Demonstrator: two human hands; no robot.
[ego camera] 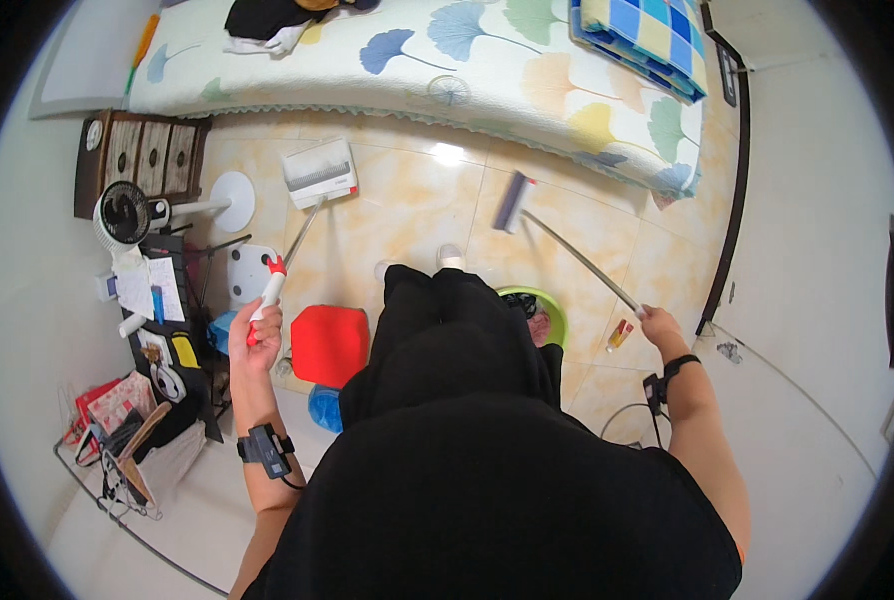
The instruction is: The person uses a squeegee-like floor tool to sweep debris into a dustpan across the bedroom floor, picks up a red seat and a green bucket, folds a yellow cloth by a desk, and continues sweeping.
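Note:
My left hand (265,337) is closed around the white and red handle of a long-handled dustpan (318,171), whose white pan rests on the tiled floor near the bed. On the right, my right hand (658,327) grips the metal pole of a broom (514,202). The broom's head, white with dark bristles, is at floor level, apart from the dustpan and to its right. Whether the bristles touch the tiles I cannot tell. Both forearms wear strapped black devices.
A bed (417,90) spans the far side. To the left are a wooden drawer cabinet (150,154), a white fan (122,214) and a red stool (330,346). A green basin (559,319) and a small yellow-red packet (619,335) lie right of my legs.

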